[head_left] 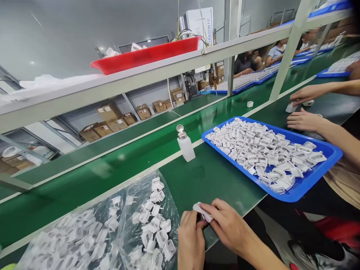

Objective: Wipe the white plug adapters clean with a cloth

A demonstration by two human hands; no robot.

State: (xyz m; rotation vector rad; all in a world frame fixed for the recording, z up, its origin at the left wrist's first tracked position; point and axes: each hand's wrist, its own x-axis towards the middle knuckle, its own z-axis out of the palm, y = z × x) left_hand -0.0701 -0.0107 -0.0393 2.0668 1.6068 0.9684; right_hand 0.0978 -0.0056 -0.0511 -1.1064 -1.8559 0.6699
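Landmark: the blue tray (333,153), resting on the green tabletop (209,180). Locate the white plastic clip (201,212) beyond the lower-left corner of the tray, held between both hands just above the near edge of the tabletop. Left hand (191,240): fingers (201,224) narrow, pinching the clip from below. Right hand (227,225): fingers (209,212) narrow, closed on the clip from above and to the right, with the exact contact partly hidden. Expect a light, stiff, thin-walled moulding, probably fragile at its slim parts and somewhat slippery. Take hold on the broad faces, not the thin edges. Note similar white parts heaped in the tray and more in a clear plastic bag (171,210), well left of the tray. Note also a white dispenser bottle with a metal pump top (185,144) just left of the tray. Keep separate a co-worker's upper hand (306,93) and lower hand (302,120), both beyond the far-right end of the tray.
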